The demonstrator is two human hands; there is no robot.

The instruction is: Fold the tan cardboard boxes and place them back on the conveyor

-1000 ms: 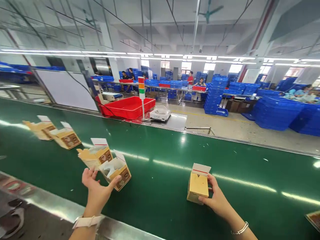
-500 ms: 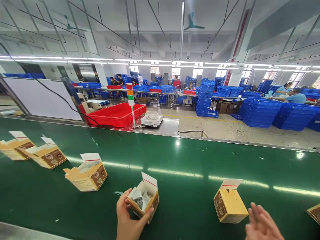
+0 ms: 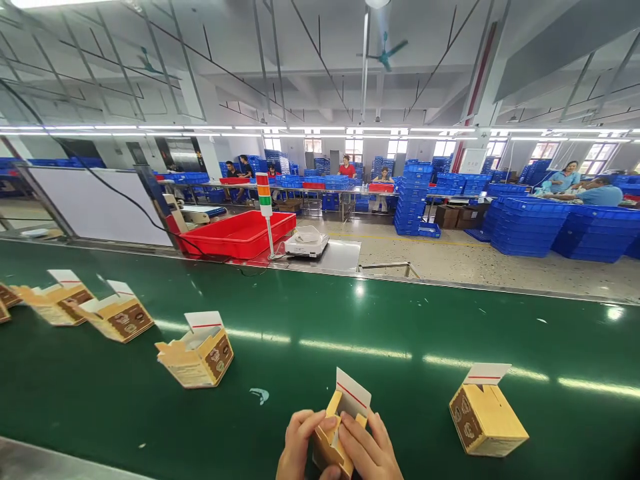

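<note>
Holding one small yellow cardboard box with both hands, I see it low in the middle of the view, just above the wide green belt. My left hand wraps its fingers around the left side of the box and grips it. My right hand lies over the right side with its fingers pressed on the front, so it grips the box too. The white flap with a red line stands up open at the top of the box.

To the right, another yellow box with an open white flap sits on the belt, near my right hand but not touching it. To the left, a yellow and brown open box sits on the belt, well apart from my left hand. Two more open boxes sit farther left in a row.

Past the belt I see a big red plastic tray, a small white scale and a light pole with red, yellow and green bands. Stacks of blue crates stand far behind.
</note>
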